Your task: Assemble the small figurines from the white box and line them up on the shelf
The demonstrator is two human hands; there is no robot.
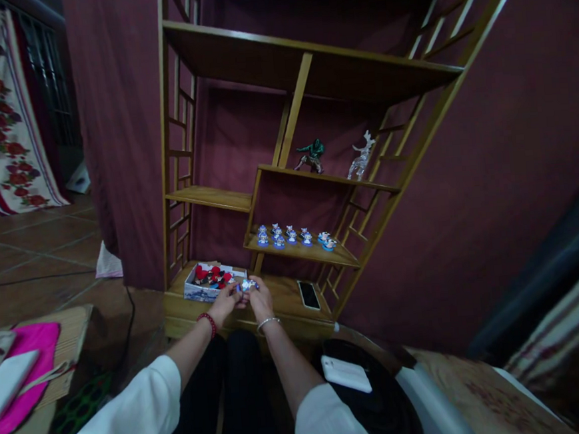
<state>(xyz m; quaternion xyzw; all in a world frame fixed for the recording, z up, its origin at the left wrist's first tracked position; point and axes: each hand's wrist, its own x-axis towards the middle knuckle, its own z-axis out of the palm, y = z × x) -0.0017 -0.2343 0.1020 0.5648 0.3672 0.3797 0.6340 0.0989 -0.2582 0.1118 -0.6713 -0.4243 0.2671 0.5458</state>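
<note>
Both my hands meet in front of the lowest shelf, around a small blue-and-white figurine (248, 285). My left hand (227, 301) pinches its left side, and my right hand (260, 298) grips it from the right; fine details of the figurine are too small to make out. Just beyond my left hand stands an open box (200, 293) with several red and dark figures (214, 274) in it. On the small shelf (307, 254) above, several purple-and-white figurines (291, 235) stand in rows, with a few blue-and-white figurines (327, 242) at the right end.
A phone (308, 295) lies on the lowest shelf to the right. Higher up stand a dark green figure (312, 155) and a clear deer figurine (361, 156). A white device (346, 374) rests on a black round seat at my right. A low table (73, 334) is at left.
</note>
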